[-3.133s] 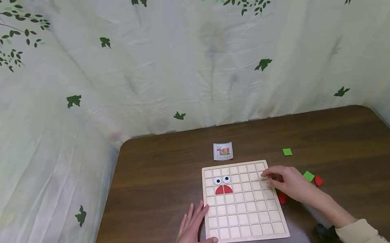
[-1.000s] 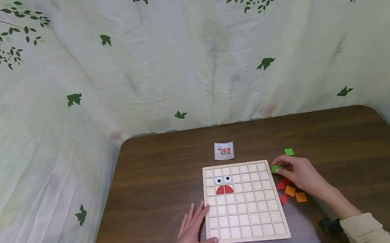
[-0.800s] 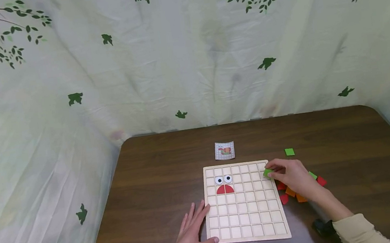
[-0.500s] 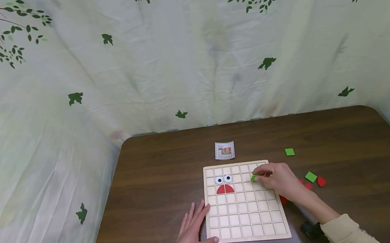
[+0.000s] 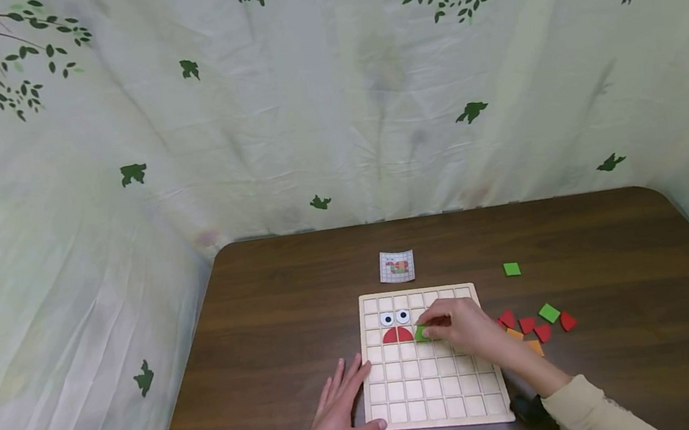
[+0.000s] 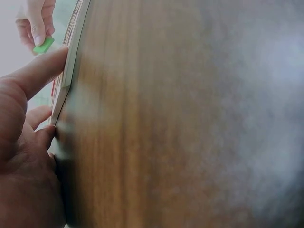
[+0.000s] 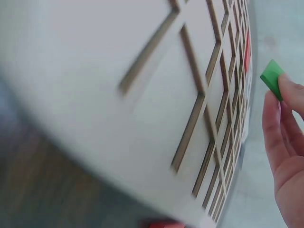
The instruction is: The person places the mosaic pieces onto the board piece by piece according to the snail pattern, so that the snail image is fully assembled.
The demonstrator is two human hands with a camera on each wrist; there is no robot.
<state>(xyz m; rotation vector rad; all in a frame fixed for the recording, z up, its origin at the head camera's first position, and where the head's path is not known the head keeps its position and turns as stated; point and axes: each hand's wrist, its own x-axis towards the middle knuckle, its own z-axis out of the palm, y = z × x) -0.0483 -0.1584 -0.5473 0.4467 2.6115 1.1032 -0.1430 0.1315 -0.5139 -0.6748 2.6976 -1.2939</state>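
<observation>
A pale wooden grid board (image 5: 437, 423) lies on the brown table. Two round eye tiles (image 5: 387, 319) sit side by side in its upper left, above two red quarter-round tiles (image 5: 389, 337) forming a half circle. My right hand (image 5: 464, 326) pinches a green square tile (image 5: 422, 334) between thumb and fingers, just right of the red pair. In the right wrist view the green tile (image 7: 272, 78) is tilted above the grid. My left hand (image 5: 339, 419) rests with extended fingers along the board's left edge, thumb at its lower left corner.
Behind the board lies a small picture card (image 5: 397, 267) with a coloured figure on a grid. To the right are loose green tiles (image 5: 549, 313), several red tiles (image 5: 543, 333) and orange tiles (image 5: 535, 347), partly behind the right forearm. A leaf-printed curtain (image 5: 329, 101) hangs behind the table.
My right hand has picked up a green tile from the right of the board and carried it left over the grid to beside the red pair. My left hand has stayed put.
</observation>
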